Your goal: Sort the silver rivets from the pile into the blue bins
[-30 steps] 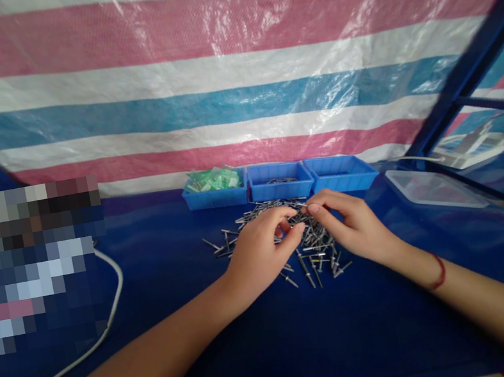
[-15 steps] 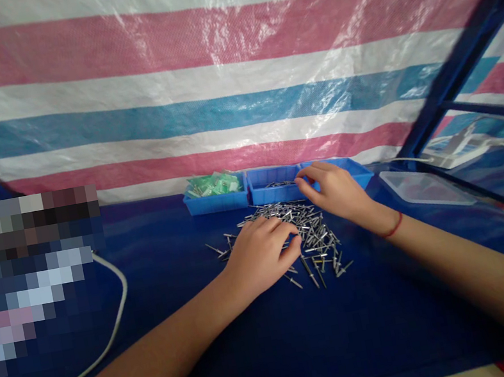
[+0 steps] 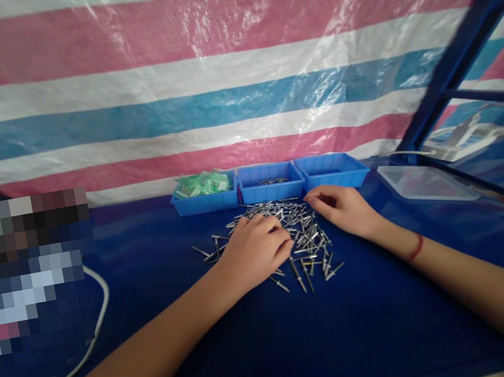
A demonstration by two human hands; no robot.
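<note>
Now right hand [image 3: 347,210] back from bins [image 3: 273,193], beside rivets [image 3: 308,237], left hand [image 3: 249,250] over them, fingers [image 3: 284,250] curled, grip unclear.

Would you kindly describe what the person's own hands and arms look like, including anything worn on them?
Both the left hand and the right hand are ungloved, with no sleeves visible along the forearms. A thin red bracelet circles the right wrist; none shows on the left.

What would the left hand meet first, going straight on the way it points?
Probably the pile of metal rivets, just beyond the left hand; whether it already touches them is unclear.
</note>
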